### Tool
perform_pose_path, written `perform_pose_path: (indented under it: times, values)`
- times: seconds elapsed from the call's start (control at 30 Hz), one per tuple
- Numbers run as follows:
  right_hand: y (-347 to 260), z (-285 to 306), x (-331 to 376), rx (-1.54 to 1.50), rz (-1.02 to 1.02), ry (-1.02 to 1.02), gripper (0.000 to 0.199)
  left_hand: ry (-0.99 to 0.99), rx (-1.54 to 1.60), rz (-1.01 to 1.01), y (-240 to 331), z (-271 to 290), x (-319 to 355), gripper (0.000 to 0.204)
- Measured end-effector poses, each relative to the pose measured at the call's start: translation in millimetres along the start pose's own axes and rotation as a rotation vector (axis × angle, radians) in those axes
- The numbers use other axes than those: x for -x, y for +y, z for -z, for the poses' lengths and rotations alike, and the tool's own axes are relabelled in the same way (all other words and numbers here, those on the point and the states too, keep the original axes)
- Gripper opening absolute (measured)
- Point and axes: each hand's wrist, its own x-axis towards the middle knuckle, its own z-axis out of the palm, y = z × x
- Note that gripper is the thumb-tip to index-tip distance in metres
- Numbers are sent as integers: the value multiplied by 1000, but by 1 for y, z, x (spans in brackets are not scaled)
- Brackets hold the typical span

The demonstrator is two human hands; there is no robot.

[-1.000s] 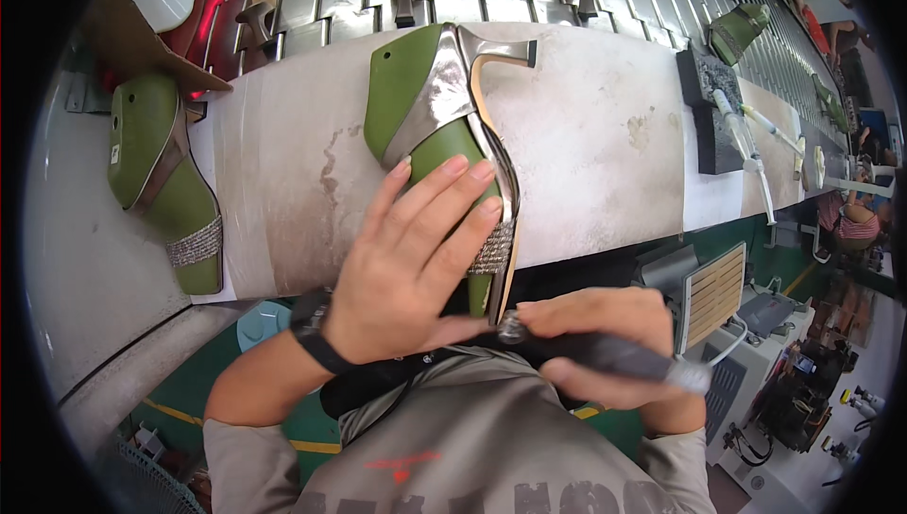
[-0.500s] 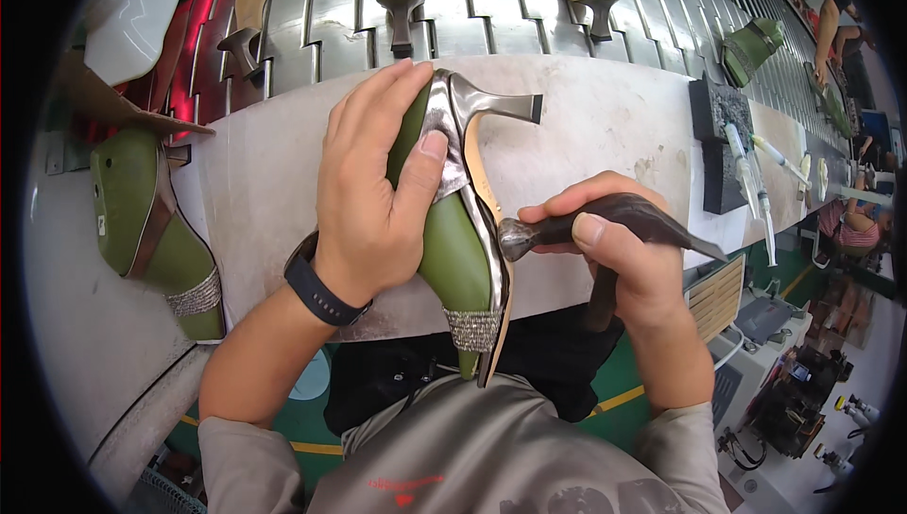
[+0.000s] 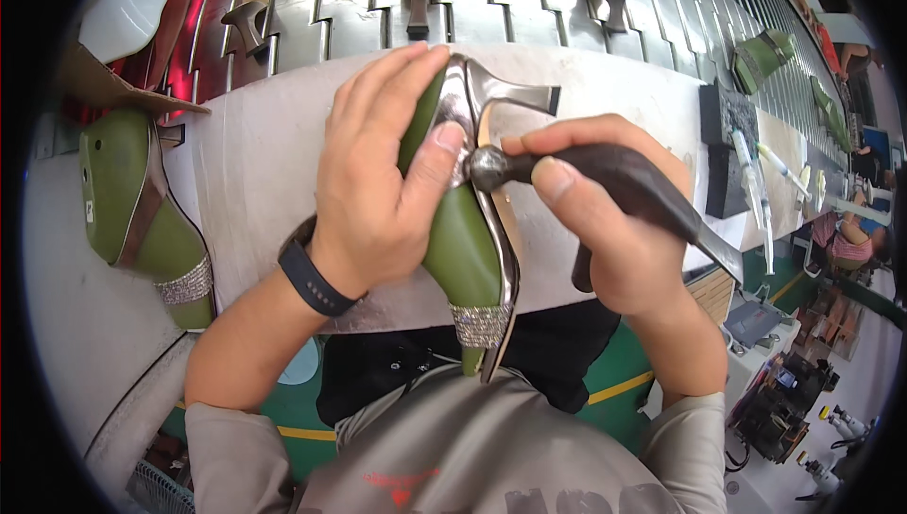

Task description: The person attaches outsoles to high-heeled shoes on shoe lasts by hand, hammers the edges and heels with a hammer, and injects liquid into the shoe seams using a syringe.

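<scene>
A heeled sandal on a green shoe last (image 3: 463,240) lies on its side, heel away from me, its sparkly toe strap (image 3: 480,325) near my body. My left hand (image 3: 383,169) is wrapped over the back of it, thumb pressed on the silver heel strap. In my right hand (image 3: 624,216) is a dark shoemaker's hammer (image 3: 605,179), gripped around its head, with the handle mostly hidden below the palm. The hammer's round face (image 3: 488,168) is at the sole edge by the silver strap, close to my left thumb; whether it touches cannot be told.
Another sandal on a green last (image 3: 137,202) stands at the left. Across the pale worktop (image 3: 274,164), a metal slatted conveyor (image 3: 510,4) carries several heeled soles. A black block (image 3: 726,141) with syringes (image 3: 756,197) sits at the right. Other people are at the far right.
The hammer has moved up and left along the sole edge, from mid-shoe to near the heel strap. My left hand still holds the sandal, which has shifted slightly right.
</scene>
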Motion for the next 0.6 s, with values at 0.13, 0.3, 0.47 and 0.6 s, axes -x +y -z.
perform_pose_path:
  times: [0.13, 0.3, 0.47, 0.6]
  values:
    - [-8, 5, 37, 173, 118, -46, 26, 23, 25, 5, -7, 3, 6, 47]
    - [-22, 27, 80, 159, 201, -238, 37, 34, 30, -15, -3, 0, 3, 47]
    - [-21, 30, 64, 106, -49, -292, 31, 32, 31, -15, -3, 0, 4, 48]
    - [-24, 32, 40, -46, -254, -263, 24, 18, 16, 1, -2, 1, 3, 49]
